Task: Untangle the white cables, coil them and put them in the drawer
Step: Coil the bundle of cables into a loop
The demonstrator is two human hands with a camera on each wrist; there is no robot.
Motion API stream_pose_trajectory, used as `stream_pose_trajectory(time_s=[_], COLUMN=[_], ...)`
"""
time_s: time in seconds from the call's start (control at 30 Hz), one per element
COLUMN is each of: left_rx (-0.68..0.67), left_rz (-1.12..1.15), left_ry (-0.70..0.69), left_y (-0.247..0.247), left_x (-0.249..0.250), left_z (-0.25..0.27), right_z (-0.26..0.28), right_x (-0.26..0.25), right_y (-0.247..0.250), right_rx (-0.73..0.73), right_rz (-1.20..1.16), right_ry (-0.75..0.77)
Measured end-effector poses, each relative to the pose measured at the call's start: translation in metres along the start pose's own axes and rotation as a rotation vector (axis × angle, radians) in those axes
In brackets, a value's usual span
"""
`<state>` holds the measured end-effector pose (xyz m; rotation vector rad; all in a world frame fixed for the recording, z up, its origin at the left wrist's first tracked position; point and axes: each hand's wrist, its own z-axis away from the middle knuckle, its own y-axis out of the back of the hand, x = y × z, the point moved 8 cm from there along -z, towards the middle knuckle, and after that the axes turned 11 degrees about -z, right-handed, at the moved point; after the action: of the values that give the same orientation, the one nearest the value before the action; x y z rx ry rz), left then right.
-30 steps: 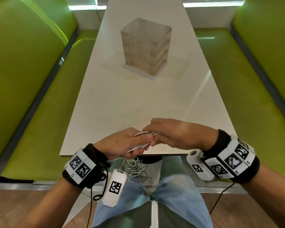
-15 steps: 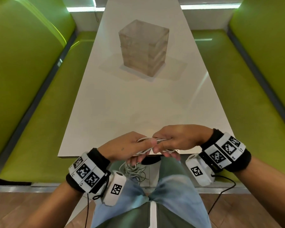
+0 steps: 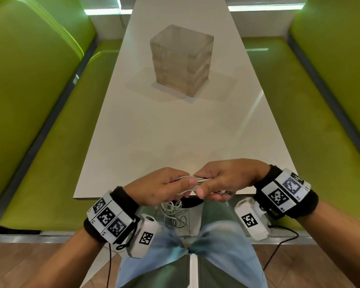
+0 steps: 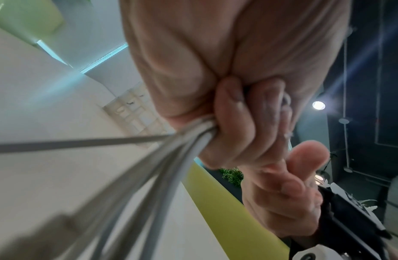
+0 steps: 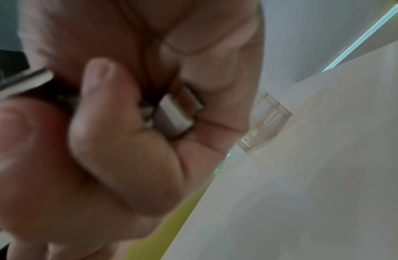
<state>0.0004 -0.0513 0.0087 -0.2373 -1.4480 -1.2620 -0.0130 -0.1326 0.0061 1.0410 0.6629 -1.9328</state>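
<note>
Gripping a flat bundle of white cables [image 3: 192, 181] between them, the left hand [image 3: 160, 187] and the right hand [image 3: 227, 179] meet at lower centre of the head view, just above the near edge of the white table [image 3: 175, 132]. The left hand's thumb lies on top of the strands with its fingers curled beneath, so it holds the bundle tightly; the left wrist view shows several strands running out of that fist toward the lower left of the frame. The right hand pinches the same bundle from the right side, thumb underneath, and in the right wrist view its curled fingers also close round a metal plug [image 5: 176, 116]. Below the hands, loose loops of cable [image 3: 174, 215] hang in a tangle down toward the person's lap, in the lower middle of the head view. A translucent drawer unit [image 3: 181, 59] stands upright on the table in the upper centre, well apart from the hands. Green benches [image 3: 40, 121] run along both sides of the table.
</note>
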Motion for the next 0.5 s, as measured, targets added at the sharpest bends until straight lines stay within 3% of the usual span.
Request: stream_pose_trajectory(time_s=[0.2, 0.4, 0.5], left_rx=[0.051, -0.064, 0.171], left_rz=[0.139, 0.248, 0.268], left_ry=[0.038, 0.058, 0.097], left_y=[0.002, -0.004, 0.012], left_x=[-0.001, -0.008, -0.021], left_z=[-0.002, 0.001, 0.001], right_z=[0.004, 0.017, 0.026], right_x=[-0.006, -0.011, -0.019], right_y=[0.008, 0.025, 0.039], right_rx=[0.079, 0.17, 0.27], right_rz=[0.048, -0.005, -0.025], right_ry=[0.019, 0.044, 0.107])
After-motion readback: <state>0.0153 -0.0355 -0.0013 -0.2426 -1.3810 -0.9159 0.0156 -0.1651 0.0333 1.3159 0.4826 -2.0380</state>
